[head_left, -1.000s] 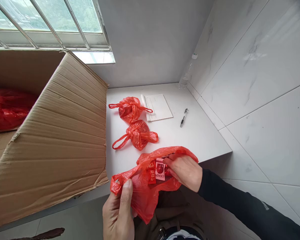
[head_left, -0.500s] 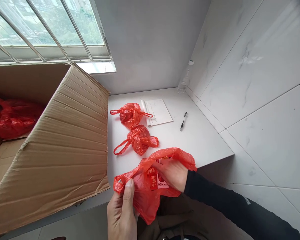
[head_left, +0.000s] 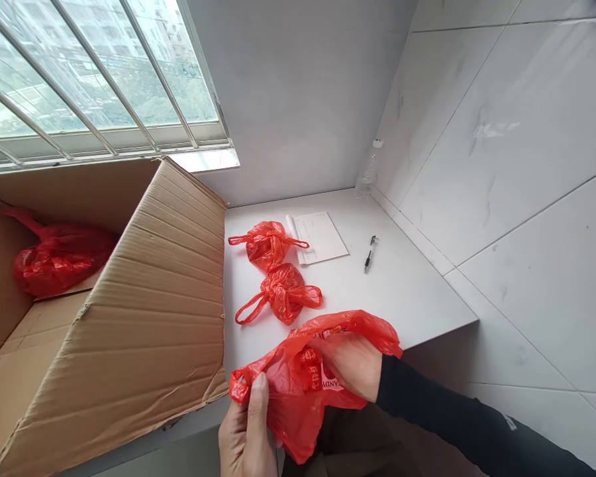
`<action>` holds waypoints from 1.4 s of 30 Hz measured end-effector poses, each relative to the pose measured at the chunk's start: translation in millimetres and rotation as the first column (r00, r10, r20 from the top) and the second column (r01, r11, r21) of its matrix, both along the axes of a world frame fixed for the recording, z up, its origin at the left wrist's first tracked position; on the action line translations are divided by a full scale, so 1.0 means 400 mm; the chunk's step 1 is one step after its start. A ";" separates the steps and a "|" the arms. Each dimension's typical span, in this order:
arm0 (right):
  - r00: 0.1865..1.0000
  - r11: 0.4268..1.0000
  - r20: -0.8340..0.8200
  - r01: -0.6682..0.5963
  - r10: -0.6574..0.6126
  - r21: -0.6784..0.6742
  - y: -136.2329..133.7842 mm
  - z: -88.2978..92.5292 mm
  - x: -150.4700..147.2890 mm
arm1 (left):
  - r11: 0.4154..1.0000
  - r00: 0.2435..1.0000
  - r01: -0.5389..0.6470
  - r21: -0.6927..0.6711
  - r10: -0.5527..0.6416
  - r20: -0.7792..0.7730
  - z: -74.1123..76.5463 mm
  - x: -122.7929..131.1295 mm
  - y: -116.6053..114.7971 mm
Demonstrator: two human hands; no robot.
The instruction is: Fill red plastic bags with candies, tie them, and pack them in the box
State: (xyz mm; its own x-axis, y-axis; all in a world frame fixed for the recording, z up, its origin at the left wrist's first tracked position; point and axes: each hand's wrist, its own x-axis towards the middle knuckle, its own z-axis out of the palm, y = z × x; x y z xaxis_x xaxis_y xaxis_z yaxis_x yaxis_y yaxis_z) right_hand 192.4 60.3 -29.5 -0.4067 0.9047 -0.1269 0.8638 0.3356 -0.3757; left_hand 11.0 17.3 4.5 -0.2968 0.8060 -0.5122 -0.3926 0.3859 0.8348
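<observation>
My left hand pinches the left edge of a red plastic bag, thumb on the outside. The mouth of this bag gapes toward me at the table's front edge. Inside it lie red packets with pale lettering and a white-and-red packet marked with candy lettering. My right hand reaches into the bag beside these packets; its fingertips are hidden, so what they grip cannot be made out. Just beyond are two knotted red bags, a nearer one and a farther one.
A large open cardboard box stands on the left, with a red bag inside. On the white table lie a notepad and a pen. A clear bottle stands in the back corner by the tiled wall.
The view has tilted up and turned slightly left, so everything sits lower and farther right. Both hands keep nearly the same place on and in the bag.
</observation>
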 end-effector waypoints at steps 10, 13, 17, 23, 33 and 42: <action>0.990 0.994 0.085 0.109 -0.110 0.013 -0.010 0.036 0.056 | 0.999 1.000 -0.029 0.041 0.029 -0.010 -0.007 0.005 -0.007; 0.989 0.995 0.107 0.098 -0.097 -0.006 -0.012 0.036 0.067 | 0.998 1.000 0.005 0.056 -0.003 -0.030 -0.002 0.010 -0.013; 0.992 0.996 0.089 0.087 -0.087 0.005 -0.010 0.035 0.066 | 0.997 0.999 0.030 0.072 -0.028 -0.027 0.006 0.015 -0.019; 0.990 0.995 0.100 0.100 -0.101 0.005 -0.043 0.076 0.077 | 0.991 0.998 0.021 0.131 -0.012 -0.066 0.004 0.007 -0.016; 0.944 0.951 0.161 0.262 -0.289 0.166 -0.089 0.052 0.153 | 0.990 0.929 0.055 0.133 -0.002 -0.370 0.025 -0.001 -0.025; 0.947 0.939 -0.105 0.316 -0.303 0.135 -0.079 0.058 0.136 | 0.958 0.945 0.210 0.194 -0.149 -0.291 0.045 0.015 -0.011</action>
State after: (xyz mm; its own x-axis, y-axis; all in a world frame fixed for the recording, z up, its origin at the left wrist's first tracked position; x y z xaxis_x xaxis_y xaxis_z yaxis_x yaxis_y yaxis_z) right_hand 246.9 28.6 -6.3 -0.1070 0.9935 0.0393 0.9025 0.1137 -0.4154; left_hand 17.0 13.1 22.3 -0.2387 0.9416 -0.2373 -0.0815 0.2241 0.9712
